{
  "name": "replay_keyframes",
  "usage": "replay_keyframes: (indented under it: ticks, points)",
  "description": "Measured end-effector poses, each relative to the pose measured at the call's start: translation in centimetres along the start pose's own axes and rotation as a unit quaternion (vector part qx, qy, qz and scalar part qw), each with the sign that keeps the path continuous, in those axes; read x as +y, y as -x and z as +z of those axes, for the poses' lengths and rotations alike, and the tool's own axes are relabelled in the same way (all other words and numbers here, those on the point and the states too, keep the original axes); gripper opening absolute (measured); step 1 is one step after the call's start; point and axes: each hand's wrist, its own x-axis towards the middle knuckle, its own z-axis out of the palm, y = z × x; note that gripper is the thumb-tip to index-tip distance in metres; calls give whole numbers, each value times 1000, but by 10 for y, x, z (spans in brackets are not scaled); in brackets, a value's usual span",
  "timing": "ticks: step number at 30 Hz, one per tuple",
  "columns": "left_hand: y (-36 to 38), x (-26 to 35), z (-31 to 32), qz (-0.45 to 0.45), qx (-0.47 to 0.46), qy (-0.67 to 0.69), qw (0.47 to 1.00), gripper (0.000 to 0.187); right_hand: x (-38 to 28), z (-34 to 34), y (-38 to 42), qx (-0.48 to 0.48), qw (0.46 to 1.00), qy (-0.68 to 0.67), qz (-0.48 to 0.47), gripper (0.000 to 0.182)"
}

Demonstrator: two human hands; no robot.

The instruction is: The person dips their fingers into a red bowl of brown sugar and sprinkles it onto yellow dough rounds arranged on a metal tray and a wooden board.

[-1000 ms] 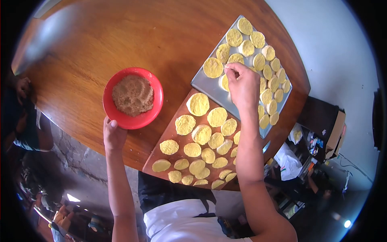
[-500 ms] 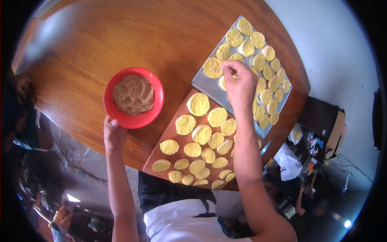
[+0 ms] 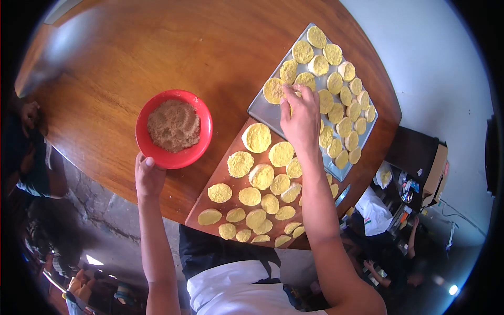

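Observation:
My left hand grips the near rim of a red bowl, thumb over the edge. The bowl holds a brown, sugar-like crumbly powder. Over the left corner of a metal tray, my right hand has its fingertips drawn in beside a round yellow-topped dough piece dotted with brown crumbs. What lies between those fingers, if anything, is too small to make out. Several similar rounds stand on the tray, some partly hidden by the hand. More yellow-topped rounds lie on a reddish-brown board near my body.
Tray, board and bowl rest on a curved wooden table. Right of it are a dark piece of furniture, a cardboard box and a white plastic bag. Other people are partly visible at the far left and lower right.
My right hand has shifted slightly left and down, near the crumb-dotted round, and its fingers have changed their bend. My left hand keeps its grip on the bowl.

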Motion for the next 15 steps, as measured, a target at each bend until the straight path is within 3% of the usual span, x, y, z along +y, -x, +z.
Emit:
replay_keyframes:
  ticks: [15]
  points:
    - [-1, 0, 2, 2, 22, 3, 1000, 59, -2, 2, 15, -40, 999, -16, -28, 35]
